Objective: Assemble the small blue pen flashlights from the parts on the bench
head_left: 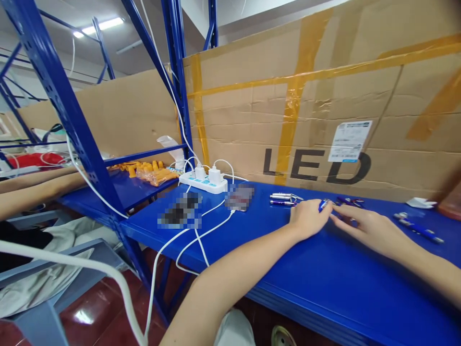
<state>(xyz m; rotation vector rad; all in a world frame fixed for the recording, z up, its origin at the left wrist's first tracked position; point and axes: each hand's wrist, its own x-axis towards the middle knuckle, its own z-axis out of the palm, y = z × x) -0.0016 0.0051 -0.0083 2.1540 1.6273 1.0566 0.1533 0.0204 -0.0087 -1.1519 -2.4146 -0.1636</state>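
Head view. Rested the left hand (309, 218) on the counter (324, 283), grip curled shut on a blue pen (323, 205), its tip poking out past the knuckles, right of the counter's middle and in front of the box (324, 96). Laid the right hand (363, 227) low just beside it, grip apart, fingertips (344, 212) stretched toward the pen; could not tell whether touching. Noted spare pens (284, 199) just behind the left hand, more pens (350, 200) behind the right fingers, a long pen (419, 229) well to the right near white paper (419, 203). Further left on the counter: a strip (202, 183) with two chargers, white cables (201, 235) trailing off the front edge, two blurred items beside them. Beyond the rack post (72, 110), saw another person's forearm (39, 190) near orange parts (151, 172).
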